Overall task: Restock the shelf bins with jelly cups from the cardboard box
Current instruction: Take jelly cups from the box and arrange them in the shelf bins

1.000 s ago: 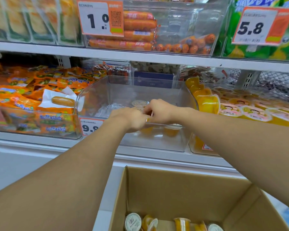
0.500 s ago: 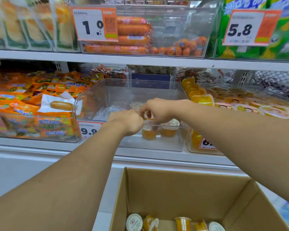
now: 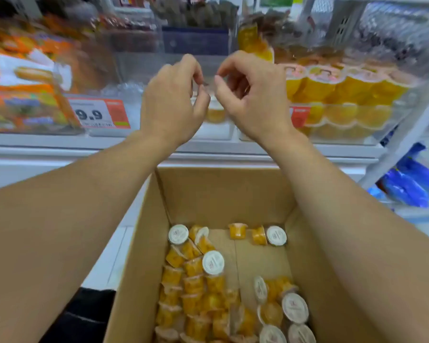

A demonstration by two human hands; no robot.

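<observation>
While motion blurs the bin (image 3: 134, 70), both hands' fingers (image 3: 196, 70) loosely curled, empty.

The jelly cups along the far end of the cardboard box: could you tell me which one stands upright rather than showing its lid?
The orange jelly cup in the middle of the far row stands upright on the box floor; the white-lidded cups at the corners lie tipped, lids facing the camera.

The left hand (image 3: 174, 102) and right hand (image 3: 252, 95) hide most of the clear bin (image 3: 134, 58); only one jelly cup (image 3: 216, 115) shows between them. The frame's bottom edge cuts the cardboard box (image 3: 139, 256). The orange packets (image 3: 22, 95) are motion-blurred, unreadable.
</observation>
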